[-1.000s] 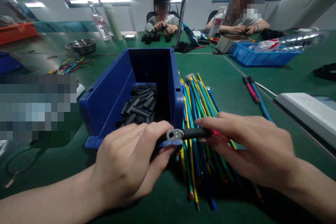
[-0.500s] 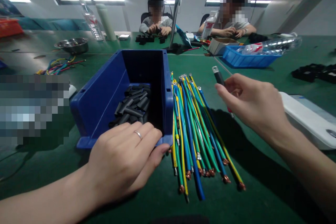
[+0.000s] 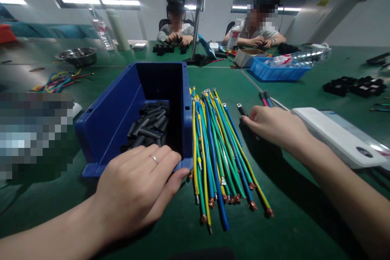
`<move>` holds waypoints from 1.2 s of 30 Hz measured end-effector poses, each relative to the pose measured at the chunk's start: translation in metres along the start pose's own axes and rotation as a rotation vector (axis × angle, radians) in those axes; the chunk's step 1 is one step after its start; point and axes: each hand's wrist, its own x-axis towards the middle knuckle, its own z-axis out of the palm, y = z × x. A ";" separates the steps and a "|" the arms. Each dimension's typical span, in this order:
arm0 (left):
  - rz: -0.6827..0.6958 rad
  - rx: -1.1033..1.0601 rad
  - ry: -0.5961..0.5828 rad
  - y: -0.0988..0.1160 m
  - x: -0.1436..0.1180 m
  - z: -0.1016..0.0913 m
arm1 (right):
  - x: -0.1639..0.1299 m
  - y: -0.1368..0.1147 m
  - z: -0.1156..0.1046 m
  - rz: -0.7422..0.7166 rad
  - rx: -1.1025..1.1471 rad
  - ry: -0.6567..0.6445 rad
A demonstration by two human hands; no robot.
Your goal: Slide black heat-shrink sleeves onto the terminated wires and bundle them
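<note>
My left hand (image 3: 137, 189) is closed over the front lip of a dark blue bin (image 3: 106, 124), thumb outside and fingertips hidden within. Black sleeve pieces (image 3: 149, 134) lie in a heap inside the bin. Just right of it, a row of blue, green and yellow-green wires (image 3: 217, 158) rests on the table, some with metal lugs and some with bare copper ends. My right hand (image 3: 271, 124) pinches a short cable (image 3: 242, 109) with a ring lug and a black sleeve at its tip; the rest is hidden by the hand and shadow. It is low over the table.
Beyond my right hand lie red and blue leads (image 3: 265, 98). A white device (image 3: 338, 136) is by my right forearm. Further back are a light blue tray (image 3: 274, 71) with a bottle, black parts (image 3: 353, 86), and a steel bowl (image 3: 76, 56). Two people work across the table.
My right hand has come down closer to the table with the cable, and the leads behind it now show. The view has shifted slightly. My left hand stays on the bin.
</note>
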 end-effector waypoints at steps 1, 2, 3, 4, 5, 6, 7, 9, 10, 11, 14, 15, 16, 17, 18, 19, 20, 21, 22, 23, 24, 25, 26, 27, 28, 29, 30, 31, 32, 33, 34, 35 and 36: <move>0.000 0.000 0.004 0.000 -0.001 0.000 | 0.000 0.002 -0.001 -0.032 0.018 -0.030; 0.002 0.002 0.006 0.000 -0.002 0.000 | 0.001 0.005 -0.003 -0.069 0.041 -0.068; 0.001 0.005 0.007 0.000 -0.003 0.000 | 0.001 0.007 -0.004 -0.105 0.064 -0.111; 0.002 0.006 0.005 0.000 -0.004 0.000 | 0.001 0.009 -0.005 -0.133 0.081 -0.156; -0.001 0.005 0.004 0.000 -0.004 0.000 | 0.001 0.010 -0.005 -0.151 0.089 -0.195; -0.002 0.004 0.000 0.000 -0.005 0.000 | 0.001 0.010 -0.006 -0.157 0.091 -0.223; -0.004 0.002 -0.002 0.000 -0.005 0.000 | 0.001 0.010 -0.006 -0.155 0.087 -0.239; -0.003 -0.003 0.001 0.000 -0.004 0.001 | 0.001 0.007 -0.005 -0.120 0.061 -0.221; -0.001 -0.005 0.003 0.000 -0.004 0.001 | 0.001 0.005 -0.003 -0.090 0.041 -0.186; 0.002 -0.006 0.005 0.000 -0.004 0.001 | 0.001 0.003 -0.002 -0.059 0.018 -0.142; 0.006 -0.008 0.002 0.000 -0.003 0.001 | 0.002 0.000 0.003 0.014 -0.034 -0.011; 0.006 -0.006 0.003 0.000 -0.003 0.001 | 0.002 0.001 0.005 0.008 -0.029 0.016; 0.004 -0.005 0.005 0.000 -0.003 0.000 | 0.001 0.001 0.007 -0.023 -0.009 0.033; 0.003 -0.005 0.004 0.000 -0.003 0.000 | 0.001 0.002 0.009 -0.072 0.022 0.049; 0.001 -0.006 0.001 0.000 -0.003 0.000 | 0.000 0.003 0.010 -0.134 0.055 0.069; 0.001 -0.006 -0.001 0.000 -0.003 0.000 | -0.002 0.003 0.012 -0.202 0.078 0.090; 0.002 -0.004 -0.003 0.000 -0.003 0.000 | -0.003 0.003 0.014 -0.259 0.081 0.110; 0.004 -0.002 0.000 0.000 -0.002 0.000 | -0.003 0.002 0.015 -0.300 0.063 0.127; 0.004 0.002 0.006 0.000 -0.002 0.000 | -0.004 0.002 0.017 -0.326 0.031 0.141; 0.007 0.006 0.015 0.000 -0.002 0.001 | -0.003 0.002 0.018 -0.343 -0.002 0.150; 0.006 0.010 0.022 0.000 -0.002 0.001 | -0.001 0.003 0.019 -0.357 -0.025 0.158; 0.004 0.011 0.024 0.000 -0.002 0.001 | 0.001 0.005 0.020 -0.366 -0.038 0.166; 0.004 0.011 0.024 0.000 -0.002 0.001 | 0.005 0.007 0.020 -0.371 -0.042 0.175; 0.002 0.011 0.020 0.000 -0.003 0.001 | 0.009 0.011 0.021 -0.380 -0.040 0.184; 0.003 0.009 0.017 0.000 -0.003 0.001 | 0.013 0.014 0.021 -0.391 -0.037 0.189; 0.007 0.009 0.021 0.000 -0.003 0.000 | 0.017 0.018 0.021 -0.403 -0.033 0.190; 0.005 0.010 0.015 0.000 -0.003 0.000 | 0.021 0.022 0.021 -0.414 -0.028 0.192; 0.013 0.013 0.026 0.000 -0.002 -0.001 | 0.024 0.025 0.021 -0.418 -0.023 0.195; 0.016 0.017 0.026 0.000 -0.001 -0.001 | 0.028 0.029 0.020 -0.415 -0.019 0.200; 0.021 0.019 0.030 -0.001 -0.001 -0.002 | 0.030 0.032 0.020 -0.404 -0.015 0.204; 0.026 0.022 0.035 -0.001 0.000 -0.002 | 0.032 0.035 0.020 -0.383 -0.012 0.208; 0.028 0.024 0.038 -0.001 0.001 -0.002 | 0.034 0.038 0.019 -0.357 -0.008 0.211; 0.031 0.025 0.043 -0.001 0.002 -0.003 | 0.036 0.041 0.018 -0.326 -0.004 0.214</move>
